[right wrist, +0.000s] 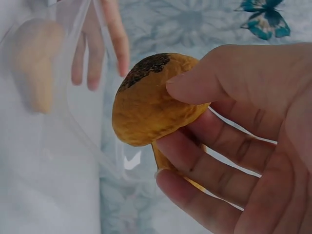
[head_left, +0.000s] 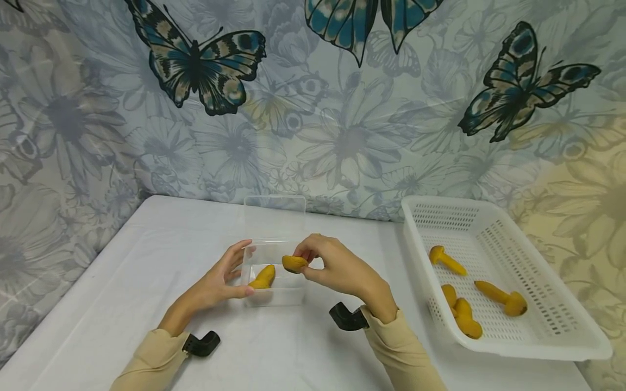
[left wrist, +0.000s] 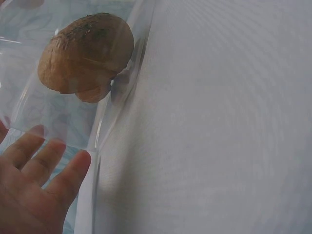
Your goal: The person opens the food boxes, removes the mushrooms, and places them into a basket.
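A clear plastic box [head_left: 281, 297] with its lid [head_left: 275, 202] raised at the back stands on the table. One yellow-brown mushroom [head_left: 264, 277] lies inside it; the left wrist view shows this mushroom [left wrist: 87, 53] through the clear wall. My left hand [head_left: 220, 279] is at the box's left side, fingers extended along the wall and thumb at the front corner. Over the right part of the box, my right hand [head_left: 337, 266] pinches a second mushroom [head_left: 294, 264] by its cap. That cap [right wrist: 151, 107] has a dark patch, and its stem points down between the fingers.
To the right stands a white perforated basket [head_left: 543, 339] with several mushrooms, among them one near the back [head_left: 447, 260] and one in the middle [head_left: 502, 298]. A white cloth [head_left: 122, 260] covers the table. A butterfly-patterned curtain [head_left: 342, 136] hangs right behind the table.
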The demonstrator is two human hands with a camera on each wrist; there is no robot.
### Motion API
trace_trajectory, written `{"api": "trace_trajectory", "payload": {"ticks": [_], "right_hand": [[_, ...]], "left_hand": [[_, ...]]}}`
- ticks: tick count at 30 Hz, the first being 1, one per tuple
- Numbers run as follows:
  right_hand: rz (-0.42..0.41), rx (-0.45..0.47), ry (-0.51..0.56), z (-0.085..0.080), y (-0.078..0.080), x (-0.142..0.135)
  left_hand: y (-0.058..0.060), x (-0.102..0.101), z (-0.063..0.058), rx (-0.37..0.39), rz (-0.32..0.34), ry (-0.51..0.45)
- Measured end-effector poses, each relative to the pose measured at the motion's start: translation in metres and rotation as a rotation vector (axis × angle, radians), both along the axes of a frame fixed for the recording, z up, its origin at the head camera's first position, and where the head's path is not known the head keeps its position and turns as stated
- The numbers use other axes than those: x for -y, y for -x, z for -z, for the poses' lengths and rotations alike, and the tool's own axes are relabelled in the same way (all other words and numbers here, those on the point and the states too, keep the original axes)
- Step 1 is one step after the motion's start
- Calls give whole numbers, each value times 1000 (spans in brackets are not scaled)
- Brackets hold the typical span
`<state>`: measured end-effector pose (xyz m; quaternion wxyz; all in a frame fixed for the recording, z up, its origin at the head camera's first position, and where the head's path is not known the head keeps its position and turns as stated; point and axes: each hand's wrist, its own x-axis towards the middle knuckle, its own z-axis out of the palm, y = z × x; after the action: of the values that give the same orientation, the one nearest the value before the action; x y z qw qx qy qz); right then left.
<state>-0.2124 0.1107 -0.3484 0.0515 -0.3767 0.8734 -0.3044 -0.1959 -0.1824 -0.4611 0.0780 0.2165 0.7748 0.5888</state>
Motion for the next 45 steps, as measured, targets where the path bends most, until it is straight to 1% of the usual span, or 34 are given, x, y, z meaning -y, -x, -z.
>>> {"api": "trace_trajectory", "payload": {"ticks": [7,16,19,22,26,28,36,39,41,45], "right_hand": [[47,-30,33,-4,-10,-23],[107,-87,86,-6,-24,-52],[120,-113,107,-4,-28,-63],[125,-117,123,-1,-32,-75],[149,-106,115,2,-38,-91],[164,-117,102,2,-41,-97],[193,-250,105,-1,-52,-122],[203,-281,109,-5,-56,-132],[225,-290,106,-9,-59,-139],[307,-303,96,-14,-65,-154]], "left_hand": [[-1,0,-1,-10,-1,13],[-1,0,0,-13,4,11],[0,0,1,-14,7,11],[0,0,0,-14,11,9],[0,0,0,-15,14,3],[0,0,0,-17,13,0],[-1,-1,-1,-13,7,6],[-2,-1,-1,-13,4,4],[-2,-1,-1,-12,4,4],[-2,0,-1,-3,6,6]]}}
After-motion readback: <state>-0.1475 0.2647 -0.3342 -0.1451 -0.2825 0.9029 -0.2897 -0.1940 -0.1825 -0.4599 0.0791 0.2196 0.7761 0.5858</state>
